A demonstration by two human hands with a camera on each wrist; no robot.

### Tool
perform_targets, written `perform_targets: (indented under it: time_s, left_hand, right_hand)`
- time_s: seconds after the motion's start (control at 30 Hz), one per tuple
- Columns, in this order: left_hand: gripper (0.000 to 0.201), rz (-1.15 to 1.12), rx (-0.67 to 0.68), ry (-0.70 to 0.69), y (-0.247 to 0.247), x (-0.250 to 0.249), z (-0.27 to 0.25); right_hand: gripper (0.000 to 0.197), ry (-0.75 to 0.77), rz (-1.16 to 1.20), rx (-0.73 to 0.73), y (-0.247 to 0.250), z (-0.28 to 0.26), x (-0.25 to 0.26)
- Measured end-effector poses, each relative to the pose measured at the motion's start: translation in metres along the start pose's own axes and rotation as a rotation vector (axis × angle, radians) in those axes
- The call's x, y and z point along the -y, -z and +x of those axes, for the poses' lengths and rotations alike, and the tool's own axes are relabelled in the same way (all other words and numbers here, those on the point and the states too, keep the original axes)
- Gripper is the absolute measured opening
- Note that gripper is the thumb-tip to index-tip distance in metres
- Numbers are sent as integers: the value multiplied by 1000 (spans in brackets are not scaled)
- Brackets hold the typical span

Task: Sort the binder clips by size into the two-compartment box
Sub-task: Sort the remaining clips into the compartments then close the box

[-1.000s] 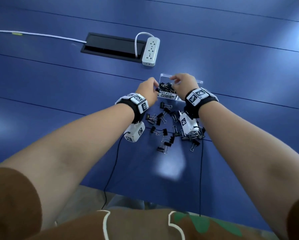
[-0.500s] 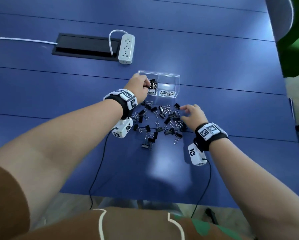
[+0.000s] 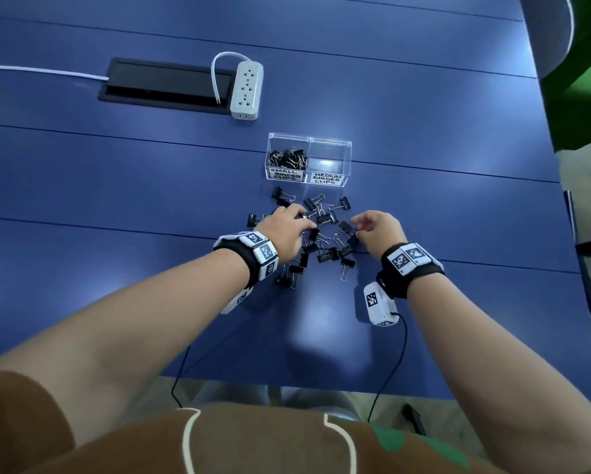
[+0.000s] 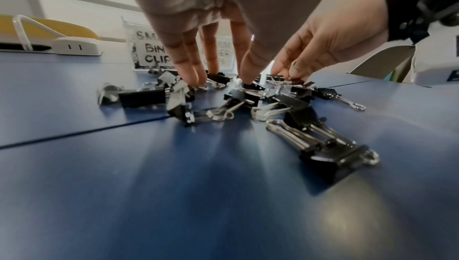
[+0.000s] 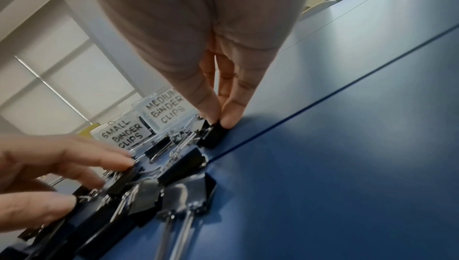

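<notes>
Both your hands have come back from the two-compartment box point(image 3: 309, 142) to the loose binder clips point(image 3: 316, 234) mid-table: right hand point(image 3: 376, 229) pinches one clip point(image 5: 213, 134), left hand point(image 3: 287, 230) fingertips extended on others. The medium compartment point(image 3: 330, 159) beyond is empty, so sorting continues.

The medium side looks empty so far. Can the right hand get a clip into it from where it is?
Probably yes. The right hand pinches a clip near the box, whose medium compartment is open-topped, with nothing between them.
</notes>
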State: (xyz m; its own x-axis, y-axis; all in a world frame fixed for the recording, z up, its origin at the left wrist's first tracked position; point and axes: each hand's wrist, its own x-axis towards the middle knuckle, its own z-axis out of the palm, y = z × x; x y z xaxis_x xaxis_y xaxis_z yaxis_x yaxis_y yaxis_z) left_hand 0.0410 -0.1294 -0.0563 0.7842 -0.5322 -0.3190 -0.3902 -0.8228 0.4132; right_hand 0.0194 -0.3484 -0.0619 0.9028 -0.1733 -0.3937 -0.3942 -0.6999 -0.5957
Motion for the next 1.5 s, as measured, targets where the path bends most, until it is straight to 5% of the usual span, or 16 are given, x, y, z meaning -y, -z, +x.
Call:
perform_targets:
  time_s: [0.27,0.43,0.57,0.73,0.97,1.5]
  left_hand:
    - [30,-41,-33,58,6,4,-19]
    - [35,-30,72,37,-2,-3,-27]
    - [31,-87,-5,59,-3,-1,-33]
    - [32,-117,-61,183,5,19,-46]
    - [36,-112,18,284,16,47,-63]
    - [41,-123,-15,223,-6,30,-59]
  right_hand:
    - [27,-19,-11,14,4,-13,-3]
    - [28,27,24,1,-2,-20,5]
    - [18,35,-19,-19,2,-27,10]
    - [19,54,-148,118,-14,-44,3]
    - [21,18,-136,45,-24,-54,-2]
    - [25,329,-198,175,-55,-56,53]
